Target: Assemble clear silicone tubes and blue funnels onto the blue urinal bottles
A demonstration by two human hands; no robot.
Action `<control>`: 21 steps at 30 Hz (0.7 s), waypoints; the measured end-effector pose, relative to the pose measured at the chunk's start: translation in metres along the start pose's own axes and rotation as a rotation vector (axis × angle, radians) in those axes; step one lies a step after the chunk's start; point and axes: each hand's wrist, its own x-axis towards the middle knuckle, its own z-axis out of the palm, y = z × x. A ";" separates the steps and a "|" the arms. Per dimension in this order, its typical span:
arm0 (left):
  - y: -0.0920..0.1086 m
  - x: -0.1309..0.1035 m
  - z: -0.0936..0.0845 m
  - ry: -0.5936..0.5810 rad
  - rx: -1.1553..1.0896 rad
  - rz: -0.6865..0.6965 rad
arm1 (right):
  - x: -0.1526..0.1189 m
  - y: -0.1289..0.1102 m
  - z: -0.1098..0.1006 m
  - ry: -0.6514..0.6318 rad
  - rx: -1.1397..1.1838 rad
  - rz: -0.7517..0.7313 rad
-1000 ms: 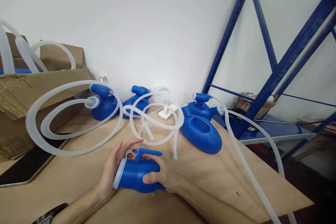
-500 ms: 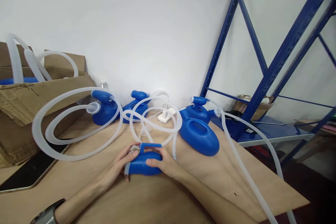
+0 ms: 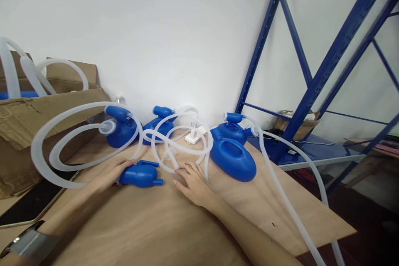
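Observation:
My left hand is closed round the left end of a small blue plastic urinal head, which has a handle bar on top and a short spout pointing right. My fingers partly hide that left end. To the right of it, my right hand is open and empty, its fingers apart. The right fingertips are beside a clear coiled hose; I cannot tell whether they touch it. A blue urinal bottle lies beyond my right hand. A clear funnel-shaped fitting lies within the coil.
Several blue bottles with hoses, one at left, stand along the wall. A cardboard box holds more hoses. A dark tablet lies below it. A white plug block sits behind the coil. Blue shelving stands at right.
The blue urinal head has moved left with my left hand, and its spout now shows. My right hand has let go of it and opened beside the coiled hose. The view has shifted slightly.

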 end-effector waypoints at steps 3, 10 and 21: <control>-0.004 0.000 -0.002 0.102 0.195 0.099 | 0.004 0.008 -0.004 0.086 -0.025 -0.015; -0.001 -0.009 0.007 0.198 0.334 0.256 | 0.009 0.026 -0.059 0.037 -0.270 0.348; 0.001 -0.017 0.021 0.096 0.368 0.556 | 0.008 0.049 -0.053 -0.298 0.772 0.473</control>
